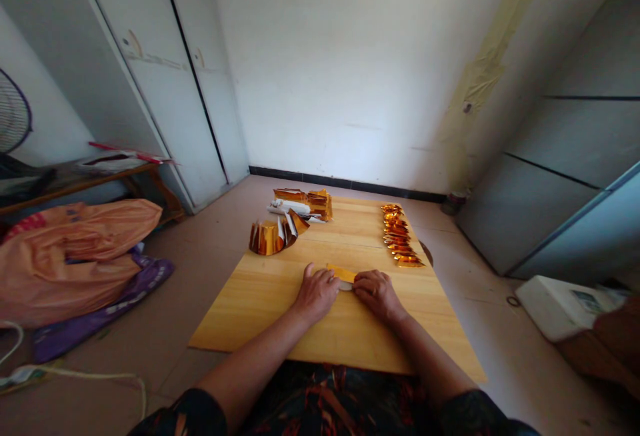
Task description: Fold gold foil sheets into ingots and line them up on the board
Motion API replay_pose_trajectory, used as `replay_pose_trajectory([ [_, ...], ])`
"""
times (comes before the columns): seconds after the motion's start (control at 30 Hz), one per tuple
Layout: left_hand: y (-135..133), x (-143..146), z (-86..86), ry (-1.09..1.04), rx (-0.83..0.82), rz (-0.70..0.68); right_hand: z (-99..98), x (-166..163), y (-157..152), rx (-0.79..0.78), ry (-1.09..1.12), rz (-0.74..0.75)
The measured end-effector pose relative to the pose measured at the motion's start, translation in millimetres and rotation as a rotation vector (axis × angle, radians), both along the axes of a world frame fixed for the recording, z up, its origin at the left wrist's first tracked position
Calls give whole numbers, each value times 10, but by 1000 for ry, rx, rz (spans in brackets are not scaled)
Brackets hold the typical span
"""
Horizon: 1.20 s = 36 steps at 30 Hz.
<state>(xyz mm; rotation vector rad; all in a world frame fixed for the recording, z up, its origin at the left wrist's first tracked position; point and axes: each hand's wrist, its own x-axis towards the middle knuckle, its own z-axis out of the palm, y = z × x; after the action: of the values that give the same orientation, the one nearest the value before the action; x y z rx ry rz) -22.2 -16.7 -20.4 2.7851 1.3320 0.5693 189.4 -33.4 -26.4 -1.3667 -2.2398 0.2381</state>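
Note:
A small piece of gold foil paper (342,273) lies on the wooden board (260,303) in front of me. My left hand (316,292) presses on its left end with fingers curled down. My right hand (376,292) pinches its right end. Both hands meet over the paper, and part of it is hidden under my fingers. A row of folded gold paper pieces (399,236) runs along the board's right side. A fanned bunch of gold sheets (274,235) sits at the left, and a stack of gold and white paper (300,204) lies at the far edge.
An orange plastic bag (75,249) and purple cloth (100,309) lie on the floor at left, near a low wooden bench (80,179). A white box (560,303) sits on the floor at right. A white cupboard (165,89) and wall stand behind.

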Motion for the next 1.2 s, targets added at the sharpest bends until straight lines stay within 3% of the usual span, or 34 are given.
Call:
replay_pose_trajectory([
  [0.5, -28, -41, -32, 72, -8, -45, 111, -169, 114, -118, 42, -164],
  [0.83, -35, -49, -49, 91, 10, -48, 80, -60, 165, -140, -59, -49],
  [1.2, -23, -33, -101, 96, 7, -31, 147, -196, 198, -182, -80, -195],
])
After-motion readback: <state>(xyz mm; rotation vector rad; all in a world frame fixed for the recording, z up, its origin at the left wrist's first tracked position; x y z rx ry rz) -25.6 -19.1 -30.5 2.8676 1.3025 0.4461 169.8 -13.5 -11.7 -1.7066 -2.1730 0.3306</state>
